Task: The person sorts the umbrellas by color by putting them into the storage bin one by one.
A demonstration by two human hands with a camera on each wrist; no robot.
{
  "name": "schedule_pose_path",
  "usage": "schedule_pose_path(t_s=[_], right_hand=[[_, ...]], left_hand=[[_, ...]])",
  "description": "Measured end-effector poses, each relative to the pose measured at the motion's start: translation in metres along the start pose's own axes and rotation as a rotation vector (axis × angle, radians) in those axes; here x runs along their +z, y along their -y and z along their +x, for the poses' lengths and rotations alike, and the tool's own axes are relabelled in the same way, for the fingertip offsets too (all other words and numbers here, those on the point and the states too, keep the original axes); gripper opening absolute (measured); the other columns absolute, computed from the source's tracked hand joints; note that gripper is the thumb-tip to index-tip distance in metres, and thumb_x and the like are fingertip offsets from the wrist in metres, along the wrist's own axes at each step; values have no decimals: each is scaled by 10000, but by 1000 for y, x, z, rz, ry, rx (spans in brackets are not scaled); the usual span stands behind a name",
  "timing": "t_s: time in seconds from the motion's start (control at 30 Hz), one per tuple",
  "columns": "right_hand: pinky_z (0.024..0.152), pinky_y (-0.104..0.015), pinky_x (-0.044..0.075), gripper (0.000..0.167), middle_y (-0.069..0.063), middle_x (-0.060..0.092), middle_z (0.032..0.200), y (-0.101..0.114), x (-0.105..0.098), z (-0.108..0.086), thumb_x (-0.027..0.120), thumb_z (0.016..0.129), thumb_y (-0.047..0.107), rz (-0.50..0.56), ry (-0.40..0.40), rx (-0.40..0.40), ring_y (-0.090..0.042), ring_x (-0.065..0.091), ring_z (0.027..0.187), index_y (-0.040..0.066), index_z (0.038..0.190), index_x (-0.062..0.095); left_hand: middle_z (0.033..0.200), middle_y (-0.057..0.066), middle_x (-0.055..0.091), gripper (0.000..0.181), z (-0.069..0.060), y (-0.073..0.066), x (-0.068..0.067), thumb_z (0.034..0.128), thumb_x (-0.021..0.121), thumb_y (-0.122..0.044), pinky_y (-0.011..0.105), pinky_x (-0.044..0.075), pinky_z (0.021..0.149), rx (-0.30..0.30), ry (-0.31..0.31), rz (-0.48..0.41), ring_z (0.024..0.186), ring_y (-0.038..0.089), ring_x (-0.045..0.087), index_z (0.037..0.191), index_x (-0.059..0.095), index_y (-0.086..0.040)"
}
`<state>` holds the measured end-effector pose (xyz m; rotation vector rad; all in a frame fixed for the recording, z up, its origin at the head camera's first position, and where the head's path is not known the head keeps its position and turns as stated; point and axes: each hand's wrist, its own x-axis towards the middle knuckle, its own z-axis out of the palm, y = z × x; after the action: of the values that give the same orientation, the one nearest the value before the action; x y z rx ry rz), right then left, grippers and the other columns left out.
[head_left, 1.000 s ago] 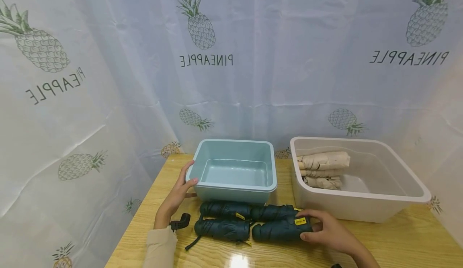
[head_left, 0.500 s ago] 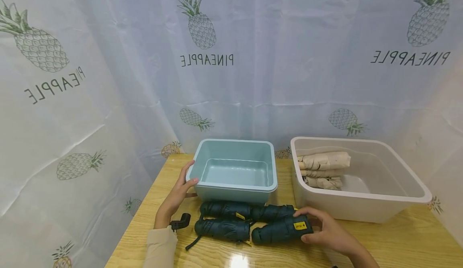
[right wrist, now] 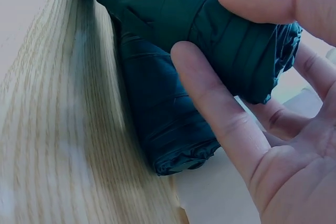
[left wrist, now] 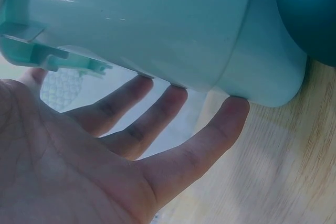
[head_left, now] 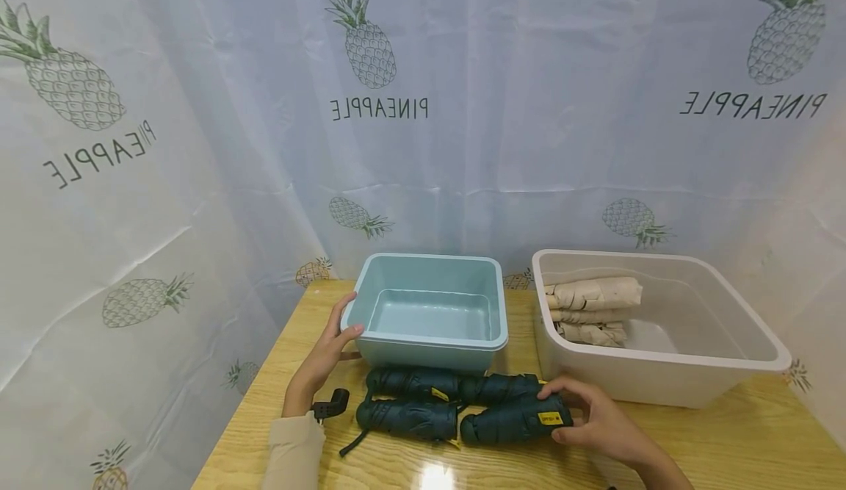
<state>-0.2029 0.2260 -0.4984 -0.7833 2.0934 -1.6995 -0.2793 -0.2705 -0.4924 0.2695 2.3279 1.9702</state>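
Several folded dark green umbrellas lie in two rows on the wooden table. My right hand (head_left: 598, 424) grips the right end of the near right umbrella (head_left: 505, 422), thumb on the near side and fingers on the far side. That umbrella bears a yellow label. In the right wrist view its end sits slightly raised beside another umbrella (right wrist: 163, 108). The left hand (head_left: 325, 350) holds the left near corner of a light blue bin (head_left: 429, 341), thumb over the rim. Its other fingers (left wrist: 194, 161) touch the outer wall in the left wrist view.
On the right stands a larger white bin (head_left: 651, 380) with several beige rolled bundles (head_left: 595, 295) at its left side. The near left umbrella (head_left: 406, 420) trails a dark strap. Behind the table (head_left: 264, 394) hangs a pineapple-print curtain (head_left: 463, 145).
The umbrella in the right hand has turned a little about its length, and its yellow label has shifted. Its right end is slightly angled. The left hand and both bins stay in place.
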Motion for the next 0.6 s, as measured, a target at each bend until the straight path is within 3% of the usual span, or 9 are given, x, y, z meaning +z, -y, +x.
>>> schedule_pose_path(t_s=[0.17, 0.6], right_hand=[[804, -345, 617, 452, 66, 594, 1275, 4, -2, -1, 729, 874, -29, 3, -2, -12, -170, 659, 1072, 23, 1293, 569], [761, -339, 624, 444, 129, 594, 1225, 14, -4, -5, 737, 850, -66, -54, -53, -103, -90, 664, 1042, 31, 1258, 590]], left_hand=[[1684, 110, 95, 633, 1, 0, 0, 1054, 506, -311, 699, 494, 965, 2, 1, 2, 1457, 524, 317, 1577, 181, -458], [1685, 115, 88, 629, 1, 0, 0, 1061, 488, -270, 715, 486, 962, 4, 4, -5, 1466, 525, 299, 1581, 180, -446]])
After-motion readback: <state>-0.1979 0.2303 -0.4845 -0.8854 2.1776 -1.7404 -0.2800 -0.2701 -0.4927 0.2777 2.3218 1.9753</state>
